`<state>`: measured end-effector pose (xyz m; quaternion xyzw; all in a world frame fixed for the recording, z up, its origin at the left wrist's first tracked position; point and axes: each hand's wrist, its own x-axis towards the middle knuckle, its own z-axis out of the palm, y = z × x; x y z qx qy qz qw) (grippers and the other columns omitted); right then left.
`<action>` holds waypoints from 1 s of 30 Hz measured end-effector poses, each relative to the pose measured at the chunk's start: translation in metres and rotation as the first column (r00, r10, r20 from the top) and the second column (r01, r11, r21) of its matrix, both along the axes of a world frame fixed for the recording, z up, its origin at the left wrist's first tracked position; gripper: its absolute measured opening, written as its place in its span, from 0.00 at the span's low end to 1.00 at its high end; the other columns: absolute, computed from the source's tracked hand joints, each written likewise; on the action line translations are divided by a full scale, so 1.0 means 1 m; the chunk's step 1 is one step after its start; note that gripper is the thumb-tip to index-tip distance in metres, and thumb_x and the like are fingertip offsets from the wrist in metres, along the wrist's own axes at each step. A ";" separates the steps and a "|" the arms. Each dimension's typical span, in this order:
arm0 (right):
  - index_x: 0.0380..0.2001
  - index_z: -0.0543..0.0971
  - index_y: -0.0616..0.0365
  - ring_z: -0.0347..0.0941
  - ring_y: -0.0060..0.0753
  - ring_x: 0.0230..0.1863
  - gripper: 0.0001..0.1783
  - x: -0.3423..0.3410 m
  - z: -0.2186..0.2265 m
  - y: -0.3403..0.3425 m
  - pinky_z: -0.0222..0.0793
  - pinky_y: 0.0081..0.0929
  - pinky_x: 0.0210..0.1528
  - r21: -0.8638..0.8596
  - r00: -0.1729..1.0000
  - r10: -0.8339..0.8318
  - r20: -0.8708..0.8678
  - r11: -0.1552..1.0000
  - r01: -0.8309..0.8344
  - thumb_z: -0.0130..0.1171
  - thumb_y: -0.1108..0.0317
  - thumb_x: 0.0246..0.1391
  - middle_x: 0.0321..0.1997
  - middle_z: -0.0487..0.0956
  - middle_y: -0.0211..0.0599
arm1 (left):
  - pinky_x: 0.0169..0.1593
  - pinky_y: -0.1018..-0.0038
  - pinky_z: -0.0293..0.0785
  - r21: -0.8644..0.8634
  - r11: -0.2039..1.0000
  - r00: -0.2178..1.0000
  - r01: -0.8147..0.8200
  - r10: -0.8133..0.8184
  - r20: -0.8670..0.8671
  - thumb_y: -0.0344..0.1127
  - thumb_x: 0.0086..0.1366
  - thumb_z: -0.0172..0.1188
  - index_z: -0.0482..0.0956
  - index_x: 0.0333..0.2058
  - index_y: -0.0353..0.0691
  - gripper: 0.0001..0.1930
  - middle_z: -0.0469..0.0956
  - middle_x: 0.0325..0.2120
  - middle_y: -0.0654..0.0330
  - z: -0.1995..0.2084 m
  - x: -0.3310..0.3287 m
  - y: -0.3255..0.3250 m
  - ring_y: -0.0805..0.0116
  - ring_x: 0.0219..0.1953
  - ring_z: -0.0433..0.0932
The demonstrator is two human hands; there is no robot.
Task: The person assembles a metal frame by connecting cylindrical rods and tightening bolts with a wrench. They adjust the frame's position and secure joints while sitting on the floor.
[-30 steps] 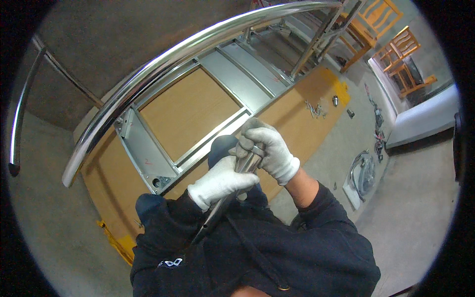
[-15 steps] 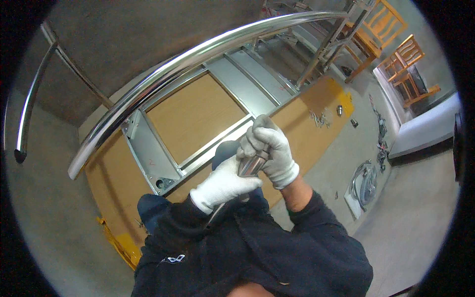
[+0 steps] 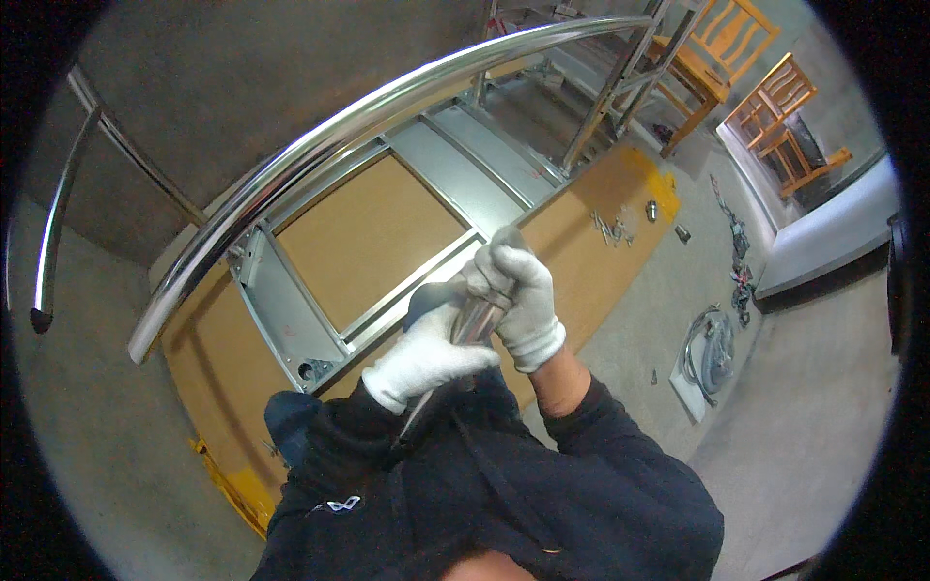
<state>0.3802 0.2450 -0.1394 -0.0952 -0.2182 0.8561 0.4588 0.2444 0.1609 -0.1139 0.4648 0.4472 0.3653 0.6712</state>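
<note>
My two hands, in white knit gloves, are close together in front of my body. A shiny metal tube (image 3: 475,324) lies between them. Its lower left part comes out under the left wrist and ends in a dark tip. My left hand (image 3: 426,360) is wrapped round the tube from below, thumb across it. Bent fingers of my right hand (image 3: 523,298) close on its upper end, which they hide. Beyond the hands a silver metal frame (image 3: 389,324) lies on brown cardboard. A long curved chrome rail (image 3: 334,121) arches over the frame's far side.
Several bolts (image 3: 612,229) and a small metal fitting (image 3: 651,210) lie on the cardboard's right part (image 3: 567,276). A coiled grey hose (image 3: 715,353) rests on the floor at right. Wooden chairs (image 3: 702,73) stand at the back right. Another chrome tube (image 3: 56,213) is at far left.
The whole scene has shifted slightly left in the view. My right hand has tipped a little, and the tube between the hands looks steeper. Both hands keep their hold.
</note>
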 end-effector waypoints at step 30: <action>0.40 0.68 0.54 0.69 0.27 0.27 0.10 -0.006 0.029 0.002 0.75 0.33 0.37 -0.014 0.951 -0.092 0.296 0.995 0.100 0.55 0.65 0.57 0.21 0.66 0.28 | 0.27 0.77 0.71 -0.176 0.984 0.999 -0.033 0.039 0.031 0.39 0.49 0.68 0.68 0.45 0.33 0.27 0.73 0.28 0.59 -0.003 -0.005 0.000 0.75 0.23 0.72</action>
